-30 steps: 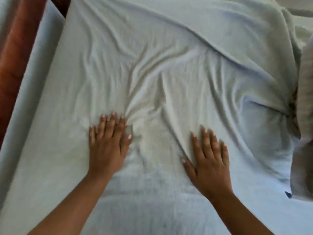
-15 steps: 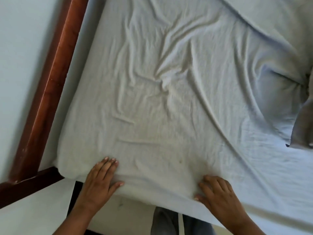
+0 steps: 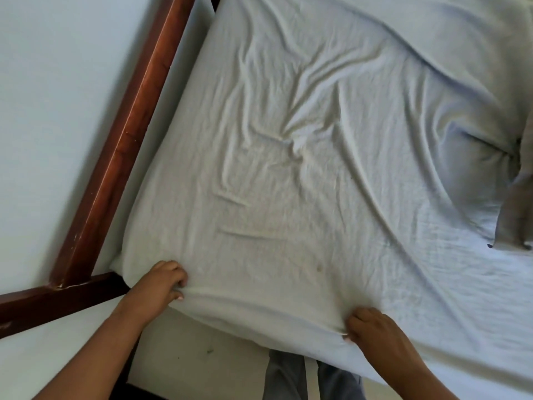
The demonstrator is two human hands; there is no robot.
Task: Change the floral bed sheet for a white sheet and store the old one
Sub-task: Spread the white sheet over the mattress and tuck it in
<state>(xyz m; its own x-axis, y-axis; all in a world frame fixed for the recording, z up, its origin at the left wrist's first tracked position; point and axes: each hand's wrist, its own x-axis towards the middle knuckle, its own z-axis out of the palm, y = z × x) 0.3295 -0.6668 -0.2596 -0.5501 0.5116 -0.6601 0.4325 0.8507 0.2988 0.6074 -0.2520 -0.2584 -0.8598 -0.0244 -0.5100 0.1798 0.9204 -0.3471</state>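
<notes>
The white sheet (image 3: 317,174) is seen spread over the mattress, filling the centre and right of the frame; it is heavily creased, with folds radiating from a pucker near the middle. The left hand (image 3: 161,284) is found clenched on the sheet's near edge at the lower left, beside the mattress corner; the right hand (image 3: 375,332) is likewise curled round a bunch of the same edge at the lower centre. The wooden bed frame (image 3: 121,145) is noted running from the top centre to the lower left; a grey pillow (image 3: 516,215) is partly seen at the right edge, lying on the sheet. The floral sheet is not found in view; its whereabouts cannot be stated.

The step in hand is judged to be the drawing-down and tucking of the near edge. Risks are recorded as follows: if the edge is pulled unevenly by the two hands, the central creases may be locked in rather than cleared; the pillow's weight may hold the right side back, so that the sheet is dragged askew; fingers may be caught between mattress and frame during tucking.
</notes>
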